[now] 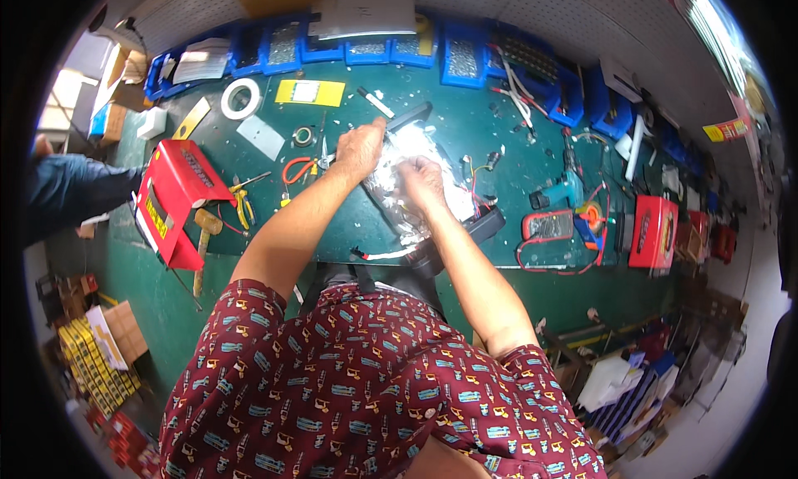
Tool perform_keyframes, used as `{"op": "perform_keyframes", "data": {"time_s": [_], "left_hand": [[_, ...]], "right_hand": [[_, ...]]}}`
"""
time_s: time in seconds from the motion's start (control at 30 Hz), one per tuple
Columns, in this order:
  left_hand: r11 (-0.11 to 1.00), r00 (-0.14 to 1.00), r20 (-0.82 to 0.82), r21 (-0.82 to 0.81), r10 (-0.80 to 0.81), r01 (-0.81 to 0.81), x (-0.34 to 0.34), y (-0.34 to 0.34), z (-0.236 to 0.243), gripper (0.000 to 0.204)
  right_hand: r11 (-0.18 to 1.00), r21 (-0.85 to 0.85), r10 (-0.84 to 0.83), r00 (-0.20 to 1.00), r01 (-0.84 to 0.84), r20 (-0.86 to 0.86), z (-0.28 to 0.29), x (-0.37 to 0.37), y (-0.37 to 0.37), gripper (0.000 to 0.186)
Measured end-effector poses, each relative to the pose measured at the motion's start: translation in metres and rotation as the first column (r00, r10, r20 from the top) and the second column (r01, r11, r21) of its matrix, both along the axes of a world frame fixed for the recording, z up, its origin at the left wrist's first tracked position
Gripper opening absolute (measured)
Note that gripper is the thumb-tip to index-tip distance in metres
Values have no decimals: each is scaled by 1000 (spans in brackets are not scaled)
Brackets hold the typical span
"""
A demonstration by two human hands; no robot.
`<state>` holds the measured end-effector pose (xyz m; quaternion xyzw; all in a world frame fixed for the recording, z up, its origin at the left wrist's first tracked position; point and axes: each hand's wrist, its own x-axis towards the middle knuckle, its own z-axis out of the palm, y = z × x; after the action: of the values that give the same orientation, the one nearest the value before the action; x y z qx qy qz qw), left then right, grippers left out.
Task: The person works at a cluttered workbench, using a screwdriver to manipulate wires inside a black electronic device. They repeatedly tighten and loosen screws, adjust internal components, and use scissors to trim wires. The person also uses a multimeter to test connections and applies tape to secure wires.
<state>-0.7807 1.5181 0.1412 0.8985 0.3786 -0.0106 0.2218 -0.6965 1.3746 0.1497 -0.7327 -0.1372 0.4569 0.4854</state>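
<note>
An opened electrical unit [387, 203] with a shiny metal body and black end pieces lies on the green bench in front of me. Strong glare washes out its inside. My left hand [361, 150] is closed at its far left edge, fingers curled; what they hold is hidden. Over the unit's middle, my right hand [422, 181] has its fingers bent down and together among the bright parts, and its fingertips do not show clearly. A black end piece [411, 116] stands at the far end, another [485, 225] at the near right. A white-and-red lead [389, 255] comes out at the near left.
Left of the unit lie orange-handled pliers [298, 170], tape [241, 98], a mallet [207, 223] and a red cover [179, 188]. To the right are a cordless drill [559, 191] and a red multimeter [549, 225]. Blue bins [464, 59] line the back. A person's sleeve [79, 192] shows far left.
</note>
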Motion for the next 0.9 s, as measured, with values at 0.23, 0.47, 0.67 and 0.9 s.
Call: {"op": "perform_keyframes", "data": {"time_s": [0.23, 0.47, 0.67, 0.9], "left_hand": [[999, 995, -100, 37, 8, -4, 7, -6, 17, 17], [997, 992, -123, 71, 31, -22, 6, -5, 10, 16], [996, 999, -42, 92, -5, 9, 3, 1, -4, 18], [996, 997, -74, 93, 19, -12, 7, -6, 8, 17]], "right_hand": [[979, 187, -9, 885, -88, 465, -64, -3, 2, 23], [986, 142, 17, 889, -92, 458, -21, -8, -11, 22], [923, 36, 314, 806, -382, 503, -40, -17, -50, 23], [952, 41, 137, 545, -302, 827, 3, 22, -39, 20]]}}
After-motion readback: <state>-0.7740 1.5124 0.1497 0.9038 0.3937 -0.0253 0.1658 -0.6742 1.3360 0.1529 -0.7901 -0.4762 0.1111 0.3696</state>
